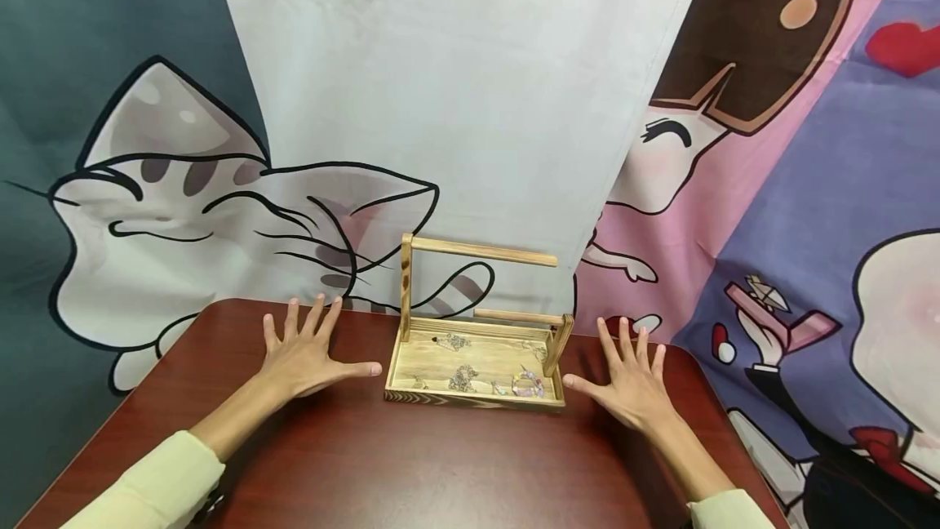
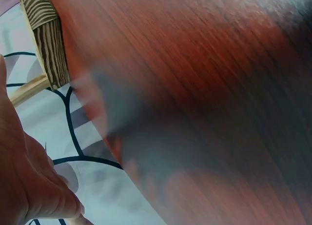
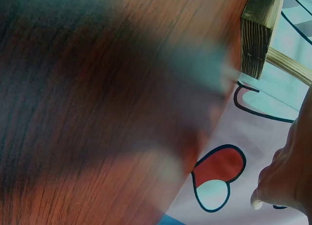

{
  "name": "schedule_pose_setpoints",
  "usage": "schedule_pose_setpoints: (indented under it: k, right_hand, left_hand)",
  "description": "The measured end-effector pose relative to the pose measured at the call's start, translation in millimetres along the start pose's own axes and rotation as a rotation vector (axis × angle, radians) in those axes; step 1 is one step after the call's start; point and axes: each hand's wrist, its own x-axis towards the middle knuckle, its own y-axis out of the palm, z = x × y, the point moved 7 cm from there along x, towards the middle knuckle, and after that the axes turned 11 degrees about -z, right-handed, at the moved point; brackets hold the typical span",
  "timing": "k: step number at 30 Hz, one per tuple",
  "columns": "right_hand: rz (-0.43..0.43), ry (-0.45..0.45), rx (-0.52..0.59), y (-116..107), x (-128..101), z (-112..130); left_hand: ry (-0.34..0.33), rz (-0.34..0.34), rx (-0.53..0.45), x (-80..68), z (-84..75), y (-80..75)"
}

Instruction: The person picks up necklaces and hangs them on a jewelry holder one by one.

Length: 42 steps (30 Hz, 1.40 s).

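A wooden jewelry stand (image 1: 477,402) with a shallow tray sits at the back of the table. Two posts rise from it: a tall left one (image 1: 406,288) with a rod pointing right, and a lower right one (image 1: 558,347) with a rod pointing left. In the tray lie silvery chains (image 1: 463,379) and a pastel beaded bracelet (image 1: 527,384). My left hand (image 1: 301,359) is spread wide left of the stand, thumb toward its corner. On the other side my right hand (image 1: 633,386) is spread likewise, thumb near the right end. Neither holds anything.
The stand is on a dark red-brown wooden table (image 1: 441,472) with rounded back corners. Right behind the table's back edge hangs a cloth backdrop (image 1: 470,104) printed with a cartoon cat and figures. Both hands cast blurred reflections on the glossy top in the wrist views.
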Motion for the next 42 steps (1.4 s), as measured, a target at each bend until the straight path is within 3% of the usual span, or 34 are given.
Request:
schedule_pose_setpoints:
  k: [9,21,25,34,42]
  right_hand:
    - [-0.015,-0.045,0.079,0,-3,8]
    - [-0.044,-0.105,0.099,4,-16,28]
    - [-0.054,-0.117,0.104,7,-22,35]
    - [-0.065,-0.128,0.124,14,-32,47]
    - [-0.144,-0.184,0.147,13,-38,61]
  left_hand:
    - [-0.017,-0.017,-0.102,-0.4,-7.7,0.0]
    - [-0.079,0.079,-0.34,0.1,-17.0,6.4]
    - [-0.146,0.126,-0.436,-1.1,-19.7,12.3]
    - [-0.368,0.287,-0.807,-3.4,-27.1,29.7]
    - [-0.462,0.355,-0.934,-2.5,-31.5,41.6]
